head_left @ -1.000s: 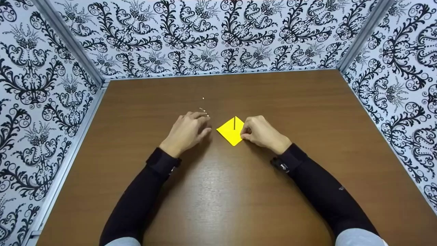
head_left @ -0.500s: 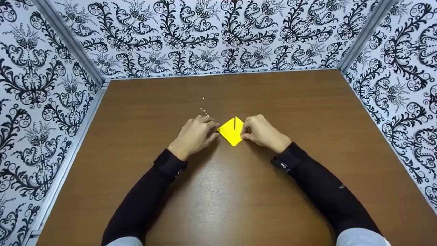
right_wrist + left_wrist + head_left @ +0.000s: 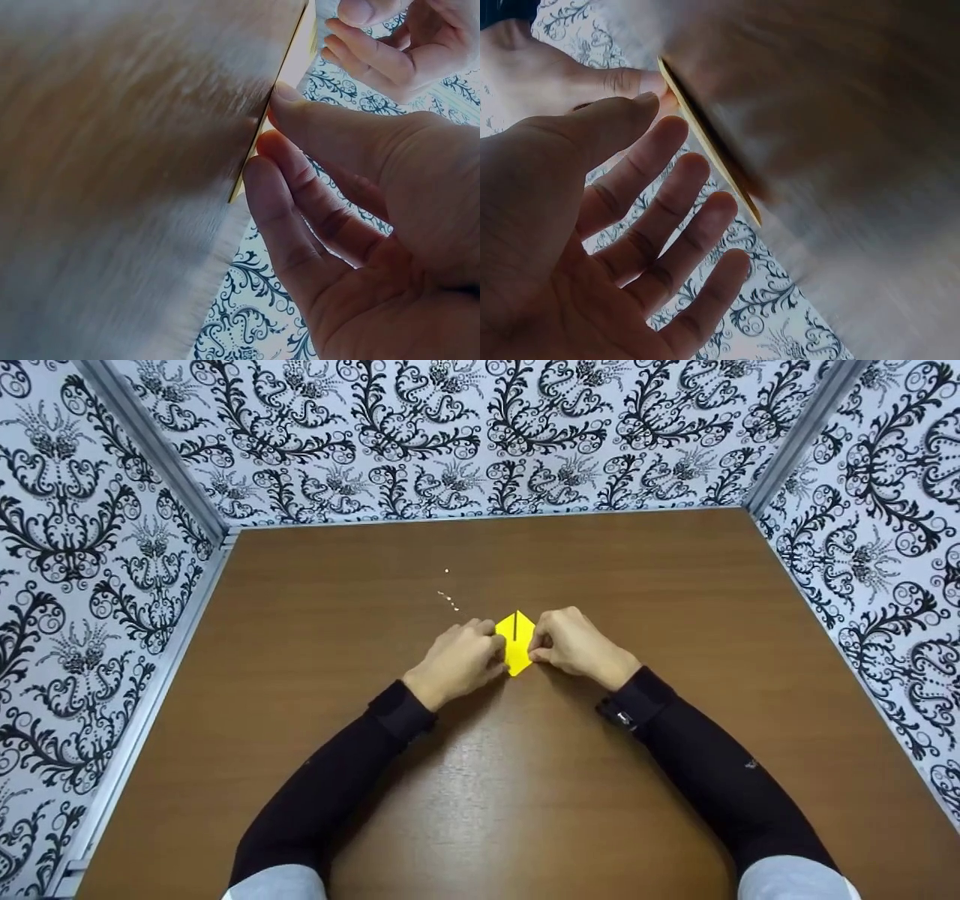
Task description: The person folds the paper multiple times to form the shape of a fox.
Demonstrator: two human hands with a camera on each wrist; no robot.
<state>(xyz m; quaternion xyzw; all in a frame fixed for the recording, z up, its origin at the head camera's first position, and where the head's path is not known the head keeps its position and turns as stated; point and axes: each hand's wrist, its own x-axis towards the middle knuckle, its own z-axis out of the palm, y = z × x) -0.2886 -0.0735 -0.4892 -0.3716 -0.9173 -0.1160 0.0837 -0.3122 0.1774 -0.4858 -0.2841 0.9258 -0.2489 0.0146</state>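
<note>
A yellow folded paper piece lies diamond-wise on the table in the head view, a dark narrow line running down from its far corner. My left hand reaches over its left corner and hides it. In the left wrist view, the fingers of that hand are loosely bent beside the paper's thin edge, with no clear grip on it. My right hand pinches the right corner between thumb and fingers. From the right wrist view, the thumb touches the paper's edge.
A brown wooden table extends around both hands. Several tiny pale specks lie beyond the left hand. White panels with black floral pattern stand at the back and both sides, with grey metal posts in the corners.
The left hand has moved right, from apart from the paper to over its left corner. My right hand stays at the right corner, and the paper keeps its place.
</note>
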